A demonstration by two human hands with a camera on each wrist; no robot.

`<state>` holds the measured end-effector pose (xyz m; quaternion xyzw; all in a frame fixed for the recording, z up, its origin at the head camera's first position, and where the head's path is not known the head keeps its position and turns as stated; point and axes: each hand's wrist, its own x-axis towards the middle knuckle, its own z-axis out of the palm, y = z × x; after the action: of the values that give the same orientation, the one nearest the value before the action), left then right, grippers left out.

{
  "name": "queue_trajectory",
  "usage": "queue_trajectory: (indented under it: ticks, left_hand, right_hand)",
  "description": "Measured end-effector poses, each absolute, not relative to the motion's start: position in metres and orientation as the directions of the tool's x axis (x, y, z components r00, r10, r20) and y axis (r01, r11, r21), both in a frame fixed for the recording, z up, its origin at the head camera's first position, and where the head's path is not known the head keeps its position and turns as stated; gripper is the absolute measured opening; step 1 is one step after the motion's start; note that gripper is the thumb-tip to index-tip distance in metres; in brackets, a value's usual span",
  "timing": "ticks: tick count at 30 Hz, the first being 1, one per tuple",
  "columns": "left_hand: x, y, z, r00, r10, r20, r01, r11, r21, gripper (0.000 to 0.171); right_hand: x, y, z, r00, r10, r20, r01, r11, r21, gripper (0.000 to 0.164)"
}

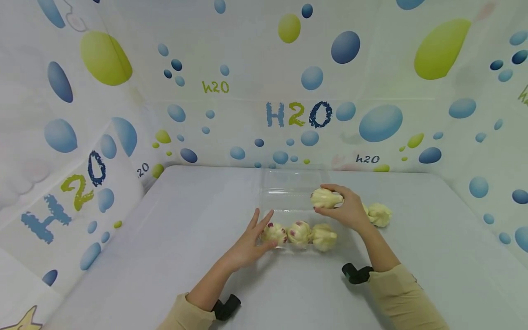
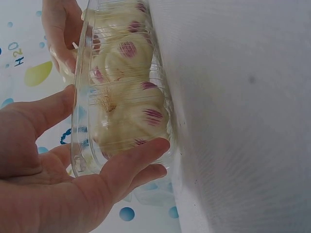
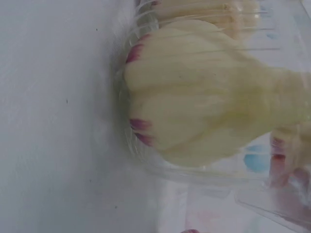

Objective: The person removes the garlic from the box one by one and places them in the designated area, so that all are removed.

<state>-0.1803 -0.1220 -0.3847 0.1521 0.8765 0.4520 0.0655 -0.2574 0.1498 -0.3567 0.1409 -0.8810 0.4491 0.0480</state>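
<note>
A clear plastic clamshell box (image 2: 81,121) stands on the table with a row of 3 garlic bulbs (image 1: 299,232) along its near side. My left hand (image 1: 247,243) grips the box's left end, its fingers and thumb spread around the corner. Above the far right part of the box, my right hand (image 1: 349,208) pinches another garlic bulb (image 1: 326,198) between thumb and fingers. In the right wrist view, a purple-streaked garlic bulb (image 3: 194,97) fills the middle behind clear plastic.
The box's open lid (image 1: 294,178) lies back toward the far wall. More garlic (image 1: 379,215) lies on the white table (image 1: 198,220) right of the box, partly behind the right hand. A printed backdrop (image 1: 247,59) rises behind the table.
</note>
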Motion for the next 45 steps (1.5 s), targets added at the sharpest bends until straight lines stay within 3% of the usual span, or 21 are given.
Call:
queue_trajectory:
  ticks: [16,45]
  left_hand:
    - [-0.180,-0.123,-0.385,-0.944,0.329,0.027,0.213,0.548,0.809,0.071]
    - [-0.180,-0.123,-0.385,-0.947,0.321,0.011,0.192,0.537,0.821,0.071]
  right_hand:
    - [-0.245,0.170,-0.347,-0.956,-0.114,0.271,-0.285,0.581,-0.763,0.065]
    - [-0.230,0.213,-0.336,-0.971,0.002,0.239,-0.196,0.564,-0.802,0.070]
